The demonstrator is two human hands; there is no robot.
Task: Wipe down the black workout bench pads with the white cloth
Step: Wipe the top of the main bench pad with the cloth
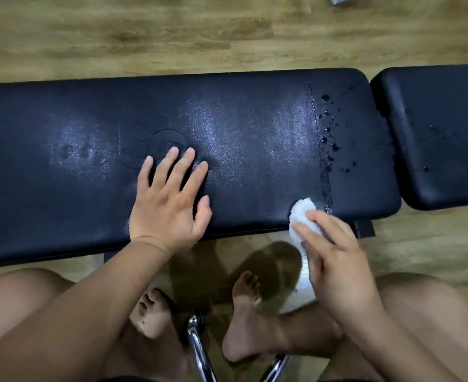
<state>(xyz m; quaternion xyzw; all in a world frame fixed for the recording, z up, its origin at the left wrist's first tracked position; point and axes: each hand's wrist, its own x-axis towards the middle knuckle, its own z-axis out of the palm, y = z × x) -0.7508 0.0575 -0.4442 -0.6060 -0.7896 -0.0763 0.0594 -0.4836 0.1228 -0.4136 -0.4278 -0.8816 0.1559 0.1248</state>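
The long black bench pad runs across the head view, with a shorter black pad to its right across a narrow gap. Water droplets stand in a line near the long pad's right end. My left hand lies flat with spread fingers on the pad's middle, near its front edge. My right hand grips the white cloth, whose bunched end touches the pad's front edge just left of the droplets. The rest of the cloth hangs down below my hand.
Wooden floor lies beyond the bench. My bare feet and knees are below the front edge. Chrome tube legs stand between my feet. A black frame bracket sticks out under the pad's right end.
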